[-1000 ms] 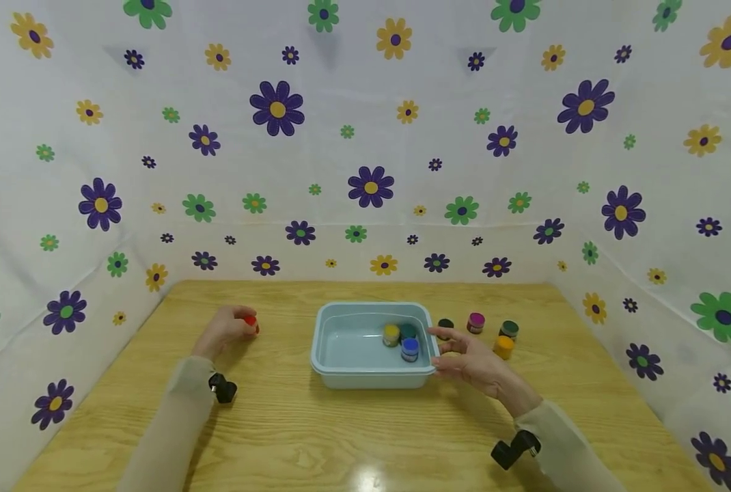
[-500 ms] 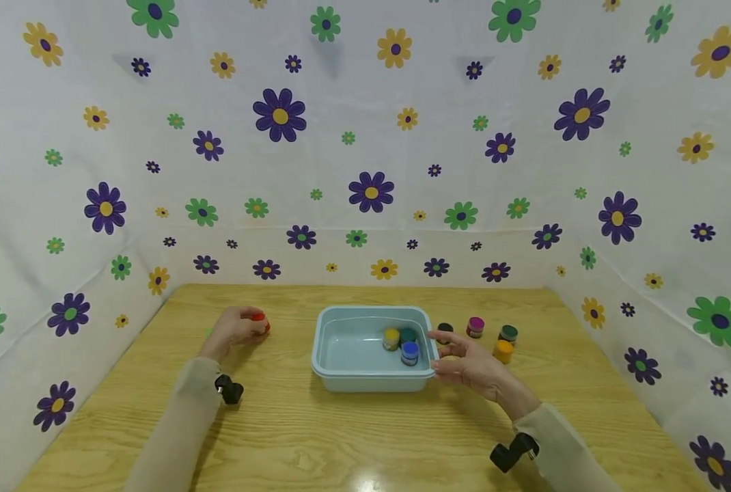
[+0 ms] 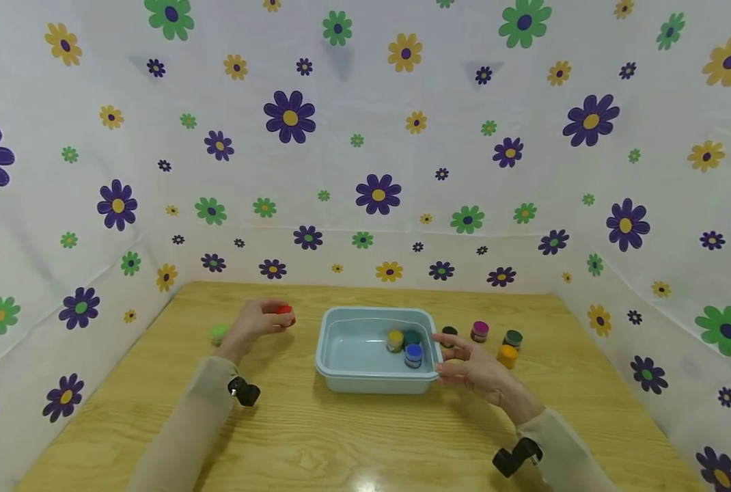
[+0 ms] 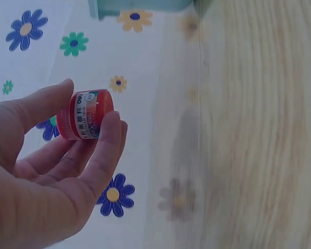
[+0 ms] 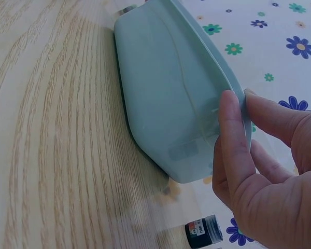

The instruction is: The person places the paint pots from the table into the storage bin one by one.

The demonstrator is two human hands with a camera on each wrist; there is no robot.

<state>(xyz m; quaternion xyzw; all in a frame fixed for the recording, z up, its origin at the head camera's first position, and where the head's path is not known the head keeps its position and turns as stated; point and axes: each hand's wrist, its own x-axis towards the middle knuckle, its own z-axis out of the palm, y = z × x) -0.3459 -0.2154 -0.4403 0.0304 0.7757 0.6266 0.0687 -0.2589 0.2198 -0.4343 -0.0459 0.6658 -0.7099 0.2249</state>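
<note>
Seen from the head, looking forward and down over the whole table (image 3: 365, 437) toward the far flowered wall (image 3: 365, 137). Shot close from each wrist, low over the tabletop; bin (image 3: 374, 348) shared by all three, at the left-wrist frame's top edge (image 4: 140, 5).

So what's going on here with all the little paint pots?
A person sits at a wooden table. The left hand holds a red paint pot in its fingers, above the table. The right hand grips the rim of a pale blue tub, which holds three pots. Four more pots stand to the tub's right.
</note>
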